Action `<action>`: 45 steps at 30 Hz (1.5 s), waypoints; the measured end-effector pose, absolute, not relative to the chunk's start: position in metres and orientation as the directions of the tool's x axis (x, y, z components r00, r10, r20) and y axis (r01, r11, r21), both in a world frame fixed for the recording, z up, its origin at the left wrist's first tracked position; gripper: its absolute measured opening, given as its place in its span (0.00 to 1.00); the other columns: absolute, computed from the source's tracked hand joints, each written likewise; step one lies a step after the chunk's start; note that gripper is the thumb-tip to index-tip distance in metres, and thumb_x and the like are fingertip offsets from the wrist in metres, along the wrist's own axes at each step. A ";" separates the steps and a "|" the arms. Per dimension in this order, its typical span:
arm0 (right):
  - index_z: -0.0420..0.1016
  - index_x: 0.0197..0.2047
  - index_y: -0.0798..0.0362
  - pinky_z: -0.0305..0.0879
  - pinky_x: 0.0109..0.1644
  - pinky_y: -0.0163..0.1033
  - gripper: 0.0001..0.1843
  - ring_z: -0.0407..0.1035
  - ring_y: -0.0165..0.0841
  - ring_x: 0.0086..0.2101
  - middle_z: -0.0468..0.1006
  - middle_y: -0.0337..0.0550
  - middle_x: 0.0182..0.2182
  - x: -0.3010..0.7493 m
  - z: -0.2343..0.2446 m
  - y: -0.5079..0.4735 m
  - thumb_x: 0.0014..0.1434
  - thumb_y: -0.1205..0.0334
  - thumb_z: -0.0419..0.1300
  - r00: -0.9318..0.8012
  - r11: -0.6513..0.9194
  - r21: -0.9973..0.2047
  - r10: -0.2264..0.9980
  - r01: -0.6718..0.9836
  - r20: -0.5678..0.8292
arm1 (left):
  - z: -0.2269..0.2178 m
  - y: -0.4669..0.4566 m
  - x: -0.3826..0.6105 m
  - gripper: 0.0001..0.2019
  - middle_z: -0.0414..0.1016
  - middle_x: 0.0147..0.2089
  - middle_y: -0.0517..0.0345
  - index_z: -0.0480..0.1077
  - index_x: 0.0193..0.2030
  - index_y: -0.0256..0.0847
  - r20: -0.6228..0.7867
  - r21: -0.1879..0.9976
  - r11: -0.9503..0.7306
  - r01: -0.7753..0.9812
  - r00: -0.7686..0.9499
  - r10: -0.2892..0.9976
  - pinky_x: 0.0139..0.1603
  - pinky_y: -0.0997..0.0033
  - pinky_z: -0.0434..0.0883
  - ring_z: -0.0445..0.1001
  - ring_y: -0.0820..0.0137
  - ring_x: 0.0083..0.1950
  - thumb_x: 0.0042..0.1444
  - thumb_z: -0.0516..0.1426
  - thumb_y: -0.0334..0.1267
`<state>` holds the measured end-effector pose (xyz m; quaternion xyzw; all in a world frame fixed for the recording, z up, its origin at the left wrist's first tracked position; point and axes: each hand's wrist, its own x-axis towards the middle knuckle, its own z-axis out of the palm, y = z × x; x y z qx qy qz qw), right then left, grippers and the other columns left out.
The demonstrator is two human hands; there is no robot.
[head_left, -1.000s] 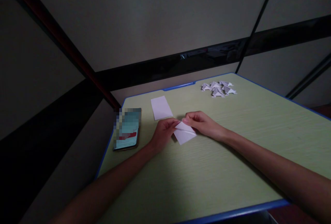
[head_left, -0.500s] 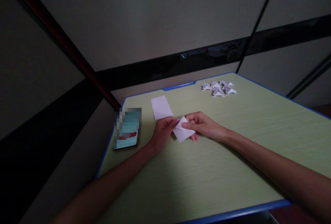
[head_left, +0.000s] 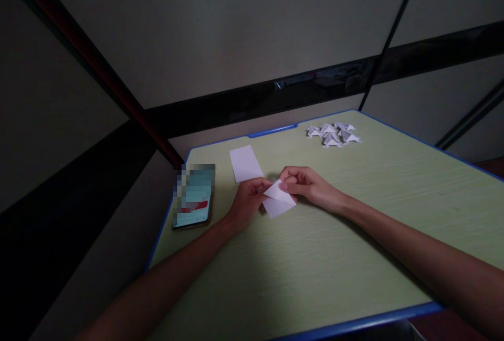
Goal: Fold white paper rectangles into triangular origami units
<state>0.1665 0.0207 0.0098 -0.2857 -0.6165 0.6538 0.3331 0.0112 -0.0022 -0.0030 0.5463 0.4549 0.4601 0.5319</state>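
Between both hands, just above the table, is a small folded piece of white paper (head_left: pixel 279 206) with a triangular flap on its upper part. My left hand (head_left: pixel 249 198) is closed on its left edge; the fingers behind the paper are partly hidden. My right hand (head_left: pixel 305 186) pinches the top right of the flap between thumb and forefinger. Behind my left hand lies a flat sheet of white paper (head_left: pixel 245 162). Several folded white paper figures (head_left: pixel 333 139) with pointed legs sit in a cluster at the back right.
A phone (head_left: pixel 195 194) with a lit, partly blurred screen lies at the table's left edge. The light green table (head_left: pixel 354 257) has a blue rim. Behind it stand grey panels (head_left: pixel 252 31) crossed by a glossy dark band (head_left: pixel 315 84).
My right thumb and fingers have shifted up toward the tip of the flap, and the lower fingers no longer show beneath the paper. The paper has turned slightly.
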 end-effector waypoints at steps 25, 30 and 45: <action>0.63 0.24 0.59 0.52 0.23 0.31 0.10 0.59 0.22 0.18 0.64 0.34 0.16 0.170 0.010 0.021 0.49 0.60 0.56 -0.681 0.036 -0.990 0.722 -0.138 0.121 | -0.003 -0.002 0.009 0.01 0.67 0.17 0.63 0.69 0.18 0.34 -0.027 0.998 0.039 -0.050 0.231 0.973 0.20 0.79 0.54 0.60 0.79 0.19 0.34 0.57 0.30; 0.62 0.23 0.58 0.52 0.24 0.31 0.09 0.59 0.23 0.19 0.64 0.34 0.15 0.171 0.011 0.021 0.49 0.62 0.54 -0.678 0.059 -0.993 0.726 -0.101 0.112 | -0.003 -0.001 0.009 0.02 0.67 0.18 0.64 0.69 0.19 0.34 -0.015 0.998 0.033 -0.060 0.275 0.961 0.20 0.80 0.54 0.61 0.80 0.19 0.35 0.57 0.31; 0.59 0.27 0.56 0.43 0.20 0.29 0.11 0.50 0.21 0.17 0.58 0.29 0.14 0.165 0.010 0.019 0.48 0.57 0.55 -0.613 0.047 -0.997 0.787 -0.055 0.071 | 0.003 -0.006 0.015 0.11 0.66 0.15 0.65 0.65 0.18 0.34 -0.039 0.998 0.029 0.052 0.191 0.981 0.17 0.81 0.56 0.61 0.80 0.17 0.36 0.60 0.39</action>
